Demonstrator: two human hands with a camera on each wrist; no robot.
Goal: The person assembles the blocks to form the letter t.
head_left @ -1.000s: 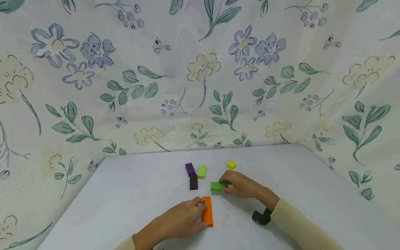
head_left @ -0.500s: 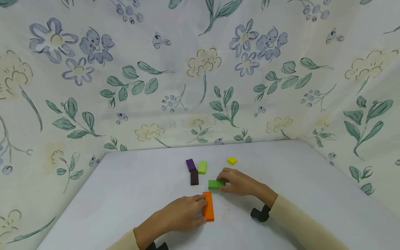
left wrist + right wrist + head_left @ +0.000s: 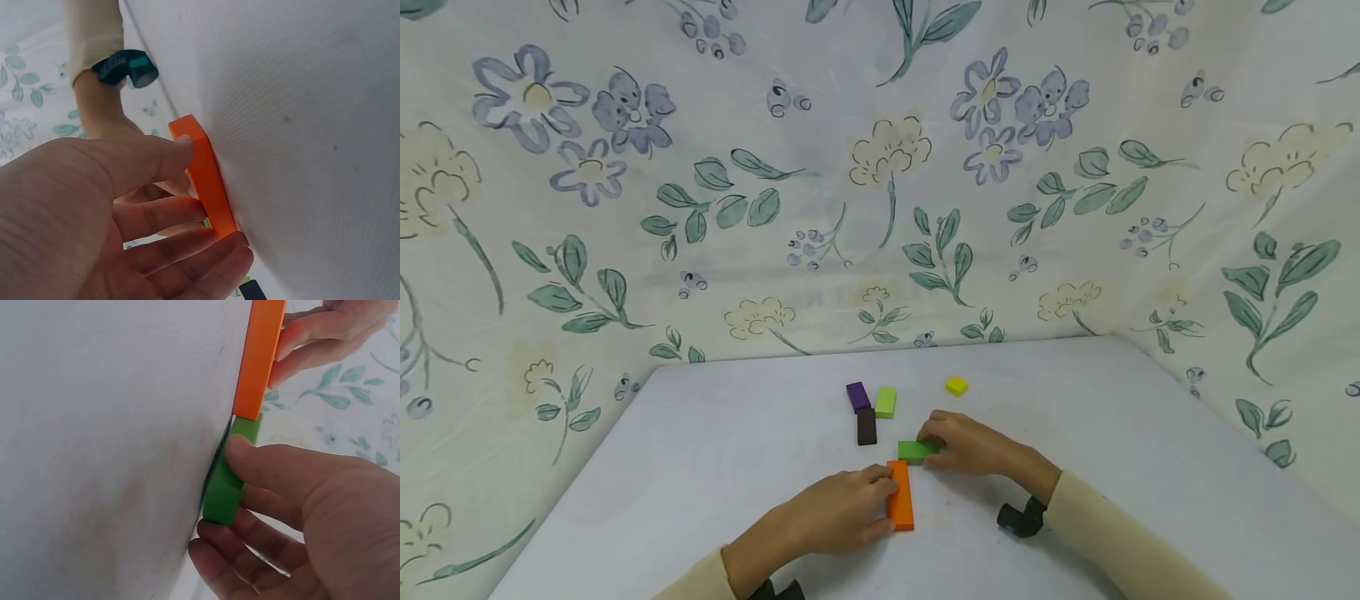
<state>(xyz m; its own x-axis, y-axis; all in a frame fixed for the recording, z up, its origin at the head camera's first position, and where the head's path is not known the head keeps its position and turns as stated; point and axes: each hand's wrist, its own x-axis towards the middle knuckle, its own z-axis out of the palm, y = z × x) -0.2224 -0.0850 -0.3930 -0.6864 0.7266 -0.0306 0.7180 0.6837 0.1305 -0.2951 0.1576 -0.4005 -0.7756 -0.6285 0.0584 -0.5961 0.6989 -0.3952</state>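
On the white table, my left hand holds a long orange block along its left side. In the left wrist view its thumb is at the near end of the orange block and the fingertips are toward the other end. My right hand pinches a green block by its right end. The green block lies crosswise at the far end of the orange one. In the right wrist view the green block meets the end of the orange block; a dark line runs beneath the green one.
Beyond the hands lie a purple block, a dark brown block and a lime block, close together. A small yellow block lies farther right. A black wrist device is under the right wrist. Flowered cloth hangs behind the table.
The right hand has brought the green block left and toward me, up to the orange block's far end. The left hand stays on the orange block. The head view tilted slightly.
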